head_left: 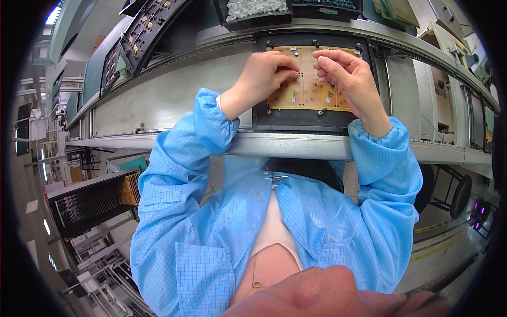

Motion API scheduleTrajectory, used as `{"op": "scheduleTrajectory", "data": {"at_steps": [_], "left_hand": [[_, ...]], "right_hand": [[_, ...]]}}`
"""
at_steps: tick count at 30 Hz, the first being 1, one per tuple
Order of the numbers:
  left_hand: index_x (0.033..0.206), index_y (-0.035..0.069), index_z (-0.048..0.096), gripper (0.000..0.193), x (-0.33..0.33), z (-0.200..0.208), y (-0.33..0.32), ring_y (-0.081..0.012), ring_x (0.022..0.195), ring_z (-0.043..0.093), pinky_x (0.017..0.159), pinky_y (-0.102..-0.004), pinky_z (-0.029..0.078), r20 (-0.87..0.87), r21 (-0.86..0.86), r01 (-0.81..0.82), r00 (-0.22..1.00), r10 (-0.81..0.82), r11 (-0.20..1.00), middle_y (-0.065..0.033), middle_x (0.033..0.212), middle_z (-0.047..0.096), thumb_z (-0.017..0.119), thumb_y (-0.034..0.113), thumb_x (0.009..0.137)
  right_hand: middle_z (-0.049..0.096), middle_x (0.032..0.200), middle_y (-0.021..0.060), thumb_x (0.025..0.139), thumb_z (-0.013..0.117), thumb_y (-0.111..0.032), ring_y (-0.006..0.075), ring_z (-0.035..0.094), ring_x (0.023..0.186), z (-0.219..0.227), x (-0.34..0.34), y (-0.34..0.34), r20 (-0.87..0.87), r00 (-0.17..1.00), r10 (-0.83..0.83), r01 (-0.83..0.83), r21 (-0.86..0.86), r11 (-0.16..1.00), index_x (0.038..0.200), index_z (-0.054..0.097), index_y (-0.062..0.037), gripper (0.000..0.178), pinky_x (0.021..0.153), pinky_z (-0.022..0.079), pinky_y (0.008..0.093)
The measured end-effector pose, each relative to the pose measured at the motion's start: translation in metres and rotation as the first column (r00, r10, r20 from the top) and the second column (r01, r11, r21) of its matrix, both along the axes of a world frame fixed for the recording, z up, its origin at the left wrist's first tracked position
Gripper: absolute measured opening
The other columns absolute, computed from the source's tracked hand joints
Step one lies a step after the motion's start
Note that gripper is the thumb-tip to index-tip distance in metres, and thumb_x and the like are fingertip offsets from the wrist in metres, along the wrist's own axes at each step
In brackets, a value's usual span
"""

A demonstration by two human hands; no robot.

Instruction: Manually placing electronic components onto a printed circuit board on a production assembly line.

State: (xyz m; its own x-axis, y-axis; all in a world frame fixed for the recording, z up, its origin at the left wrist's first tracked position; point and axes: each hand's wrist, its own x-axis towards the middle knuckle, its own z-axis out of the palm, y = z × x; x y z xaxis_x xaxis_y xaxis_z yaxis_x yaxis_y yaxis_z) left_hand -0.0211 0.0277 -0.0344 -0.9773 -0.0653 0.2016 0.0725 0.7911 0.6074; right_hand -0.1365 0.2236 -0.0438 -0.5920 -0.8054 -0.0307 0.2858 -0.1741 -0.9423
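Note:
A yellow-brown circuit board point(311, 101) lies in a black carrier frame point(306, 122) in front of me. Small printed marks and a few small parts, one a white connector point(294, 49), show on it. My left hand point(266, 78) is over the board's left side, its bent fingertips drawn together near the middle. Across from it, my right hand point(353, 76) is over the right side with thumb and fingers curled into a pinch. Whatever either hand pinches is too small or hidden to make out. Both hands cover much of the board.
Beyond the frame stand a black bin of white parts point(257, 9) and a bin of dark blue parts point(326, 4). Black trays with small components point(145, 37) lean at the far left. A metal conveyor rail point(296, 143) runs before me; a board rack point(95, 203) stands lower left.

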Motion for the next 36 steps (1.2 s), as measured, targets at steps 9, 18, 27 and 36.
{"op": "scheduleTrajectory", "data": {"at_steps": [9, 18, 27, 36], "left_hand": [[0.09, 0.007, 0.073, 0.012, 0.002, 0.001, 0.006, -0.0307, 0.077, 0.067, 0.071, -0.0378, 0.055, -0.021, -0.098, -0.025, 1.0, 0.023, 0.995, -0.0127, 0.084, 0.069, 0.071, 0.015, 0.081], [0.084, 0.006, 0.073, 0.01, -0.002, 0.001, 0.008, -0.0295, 0.083, 0.065, 0.075, -0.0394, 0.054, 0.005, -0.28, 0.027, 1.0, -0.026, 0.96, -0.0095, 0.083, 0.066, 0.069, 0.015, 0.08], [0.082, 0.006, 0.072, 0.009, -0.011, -0.003, 0.012, -0.0307, 0.083, 0.066, 0.075, -0.0401, 0.054, 0.09, -0.318, 0.024, 0.996, 0.004, 0.948, -0.0105, 0.083, 0.068, 0.071, 0.014, 0.077], [0.084, 0.011, 0.069, 0.013, -0.007, -0.022, 0.011, -0.0315, 0.083, 0.064, 0.07, -0.0421, 0.054, -0.047, -0.282, 0.006, 0.999, -0.02, 0.959, -0.0092, 0.084, 0.063, 0.062, 0.022, 0.083]], "right_hand": [[0.069, 0.097, 0.006, 0.096, 0.065, -0.017, 0.0097, 0.062, 0.085, 0.002, 0.001, 0.002, -0.024, 0.999, -0.035, 0.036, 0.016, 0.999, 0.117, 0.066, 0.0003, 0.027, 0.08, 0.053, 0.0237], [0.069, 0.096, 0.0055, 0.096, 0.065, -0.018, 0.0092, 0.062, 0.084, 0.0, 0.0, 0.001, -0.045, 0.998, -0.047, 0.048, 0.032, 0.998, 0.117, 0.067, 0.0001, 0.028, 0.079, 0.052, 0.0231], [0.07, 0.103, 0.0072, 0.094, 0.067, -0.012, 0.0097, 0.063, 0.088, -0.001, 0.002, 0.002, -0.05, 0.996, -0.073, 0.074, 0.012, 0.997, 0.121, 0.066, -0.0011, 0.03, 0.082, 0.051, 0.0235], [0.068, 0.107, 0.0087, 0.092, 0.068, -0.008, 0.0138, 0.064, 0.093, -0.013, -0.01, 0.005, 0.064, 0.997, -0.053, 0.054, -0.013, 0.998, 0.122, 0.062, 0.0, 0.031, 0.087, 0.053, 0.0269]]}}
